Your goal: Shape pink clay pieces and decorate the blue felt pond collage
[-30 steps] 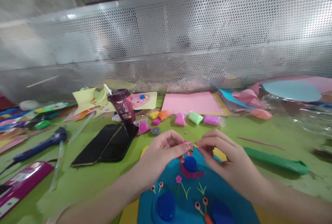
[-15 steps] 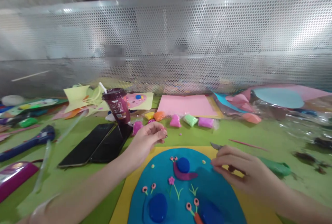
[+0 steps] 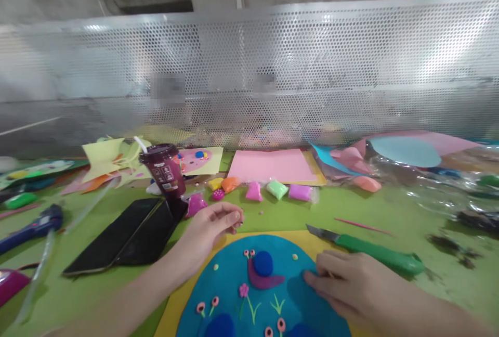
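Note:
A blue foam sheet [image 3: 226, 285] lies on a yellow sheet [image 3: 173, 308] in front of me. On the blue sheet sits a clay snail [image 3: 262, 272] with a purple body and blue shell, beside small clay flowers [image 3: 245, 291]. My left hand [image 3: 212, 228] hovers at the sheet's upper left edge, fingers curled with the tips pinched together; whether it holds anything is hidden. My right hand [image 3: 346, 285] rests on the sheet's right side, fingertips pressed together on the blue surface just right of the snail.
A green utility knife [image 3: 374, 253] lies right of the sheet, blade out. Two black phones [image 3: 125, 235] and a dark red cup [image 3: 162, 173] stand at left. Clay packets [image 3: 276, 190], pink paper [image 3: 273, 165] and a perforated metal screen [image 3: 273, 66] lie behind. A blue glue gun [image 3: 31, 225] lies far left.
My hands have parted from a shared pinch above the snail. The left went up-left to the sheet's edge; the right dropped onto the blue sheet. The view tilted up.

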`<state>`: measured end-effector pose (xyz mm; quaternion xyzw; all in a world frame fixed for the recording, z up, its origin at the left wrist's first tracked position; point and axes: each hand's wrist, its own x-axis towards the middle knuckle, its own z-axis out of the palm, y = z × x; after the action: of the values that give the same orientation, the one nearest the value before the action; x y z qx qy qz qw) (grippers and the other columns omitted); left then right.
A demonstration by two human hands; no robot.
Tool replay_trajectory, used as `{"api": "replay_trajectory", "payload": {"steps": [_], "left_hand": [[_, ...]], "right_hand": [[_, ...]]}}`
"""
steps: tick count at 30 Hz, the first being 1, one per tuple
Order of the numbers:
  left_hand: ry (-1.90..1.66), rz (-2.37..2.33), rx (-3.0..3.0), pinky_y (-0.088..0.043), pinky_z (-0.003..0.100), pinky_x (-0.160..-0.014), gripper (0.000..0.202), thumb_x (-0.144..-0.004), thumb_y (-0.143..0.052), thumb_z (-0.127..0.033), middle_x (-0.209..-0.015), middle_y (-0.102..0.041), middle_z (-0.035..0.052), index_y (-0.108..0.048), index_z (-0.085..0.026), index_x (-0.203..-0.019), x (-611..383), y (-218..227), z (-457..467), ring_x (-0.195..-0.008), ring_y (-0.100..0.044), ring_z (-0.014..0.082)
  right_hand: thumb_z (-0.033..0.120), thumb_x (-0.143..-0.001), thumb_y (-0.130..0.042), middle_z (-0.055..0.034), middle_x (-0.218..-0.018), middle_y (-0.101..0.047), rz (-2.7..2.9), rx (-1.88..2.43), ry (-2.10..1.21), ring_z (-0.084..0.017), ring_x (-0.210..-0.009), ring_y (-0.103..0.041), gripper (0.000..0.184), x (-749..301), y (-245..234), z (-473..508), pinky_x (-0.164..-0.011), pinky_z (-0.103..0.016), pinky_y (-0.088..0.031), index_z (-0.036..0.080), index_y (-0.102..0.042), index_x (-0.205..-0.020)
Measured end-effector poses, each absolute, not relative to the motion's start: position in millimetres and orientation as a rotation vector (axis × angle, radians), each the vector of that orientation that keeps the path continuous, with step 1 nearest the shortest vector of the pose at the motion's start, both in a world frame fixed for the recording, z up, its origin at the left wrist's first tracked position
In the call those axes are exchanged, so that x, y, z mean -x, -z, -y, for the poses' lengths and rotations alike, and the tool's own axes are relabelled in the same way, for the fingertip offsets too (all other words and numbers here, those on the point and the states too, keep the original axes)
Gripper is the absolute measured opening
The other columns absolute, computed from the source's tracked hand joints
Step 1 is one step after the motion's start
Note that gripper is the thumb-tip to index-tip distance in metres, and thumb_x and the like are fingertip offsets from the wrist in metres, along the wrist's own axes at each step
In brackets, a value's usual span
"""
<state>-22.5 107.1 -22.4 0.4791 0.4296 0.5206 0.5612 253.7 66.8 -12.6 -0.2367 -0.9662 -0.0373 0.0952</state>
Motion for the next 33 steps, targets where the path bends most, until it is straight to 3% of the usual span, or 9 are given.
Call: {"api": "replay_trajectory", "payload": {"steps": [2, 6, 10, 16, 21, 26, 30, 33], "left_hand": [[-1.219, -1.029, -1.143, -0.043, 0.023, -0.062, 0.015, -0.066, -0.073, -0.029, -0.068, -0.064, 0.0003, -0.066, -0.017, -0.071, 22, 23, -106, -0.063, -0.055, 0.0112], [-1.208, -1.085, -1.148, -0.042, 0.024, -0.063, 0.016, -0.066, -0.073, -0.029, -0.069, -0.064, 0.0012, -0.066, -0.016, -0.072, 22, 20, -103, -0.064, -0.054, 0.012], [-1.193, -1.133, -1.163, -0.043, 0.026, -0.066, 0.016, -0.067, -0.072, -0.03, -0.07, -0.063, 0.0014, -0.066, -0.016, -0.072, 21, 17, -101, -0.066, -0.054, 0.0132], [-1.171, -1.161, -1.195, -0.042, 0.026, -0.063, 0.018, -0.066, -0.072, -0.032, -0.069, -0.062, 0.0019, -0.066, -0.016, -0.072, 21, 18, -103, -0.065, -0.054, 0.0136], [-1.178, -1.176, -1.192, -0.042, 0.025, -0.064, 0.02, -0.067, -0.071, -0.034, -0.073, -0.062, 0.0017, -0.066, -0.017, -0.074, 23, 21, -105, -0.067, -0.055, 0.0135], [-1.187, -1.23, -1.21, -0.042, 0.025, -0.064, 0.019, -0.068, -0.07, -0.036, -0.07, -0.062, 0.0008, -0.068, -0.018, -0.075, 20, 18, -104, -0.064, -0.053, 0.0128], [-1.172, -1.275, -1.253, -0.042, 0.025, -0.063, 0.019, -0.067, -0.072, -0.032, -0.066, -0.064, 0.0025, -0.07, -0.018, -0.081, 15, 11, -100, -0.066, -0.055, 0.0155], [-1.194, -1.265, -1.257, -0.043, 0.025, -0.063, 0.022, -0.068, -0.072, -0.03, -0.076, -0.067, 0.0034, -0.07, -0.019, -0.086, 15, 10, -100, -0.07, -0.056, 0.0161]], "right_hand": [[0.008, -0.083, -0.042, -0.0021, -0.077, -0.053, 2.932, 0.787, 0.128, -0.016, -0.056, -0.049, 0.032, -253, 10, -61, -0.046, -0.028, -0.034, 0.018, -0.06, -0.107], [0.003, -0.067, -0.052, 0.0001, -0.089, -0.058, 2.979, 0.934, 0.074, -0.017, -0.062, -0.056, 0.051, -255, 6, -52, -0.052, -0.029, -0.04, 0.023, -0.056, -0.113], [0.005, -0.074, -0.051, -0.0017, -0.099, -0.058, 2.999, 1.0, -0.141, -0.018, -0.072, -0.059, 0.051, -258, 0, -52, -0.061, -0.027, -0.046, 0.025, -0.052, -0.121], [0.002, -0.082, -0.043, -0.0002, -0.09, -0.055, 2.851, 1.069, -0.651, -0.013, -0.075, -0.057, 0.047, -259, -15, -63, -0.066, -0.02, -0.047, 0.028, -0.055, -0.119], [0.004, -0.08, -0.045, -0.0017, -0.086, -0.057, 2.845, 0.968, -0.557, -0.014, -0.071, -0.058, 0.045, -260, -10, -61, -0.062, -0.02, -0.047, 0.028, -0.058, -0.116], [0.007, -0.079, -0.047, -0.0043, -0.092, -0.06, 2.839, 0.942, -0.367, -0.018, -0.077, -0.059, 0.039, -259, 2, -54, -0.068, -0.025, -0.048, 0.025, -0.061, -0.111], [0.004, -0.081, -0.044, -0.0009, -0.089, -0.059, 2.821, 1.007, -0.572, -0.015, -0.073, -0.058, 0.043, -258, -5, -59, -0.062, -0.021, -0.047, 0.029, -0.06, -0.112], [0.002, -0.082, -0.04, 0.0015, -0.084, -0.059, 2.66, 1.08, -0.798, -0.012, -0.071, -0.058, 0.045, -260, -9, -67, -0.062, -0.019, -0.047, 0.03, -0.061, -0.11]]}}
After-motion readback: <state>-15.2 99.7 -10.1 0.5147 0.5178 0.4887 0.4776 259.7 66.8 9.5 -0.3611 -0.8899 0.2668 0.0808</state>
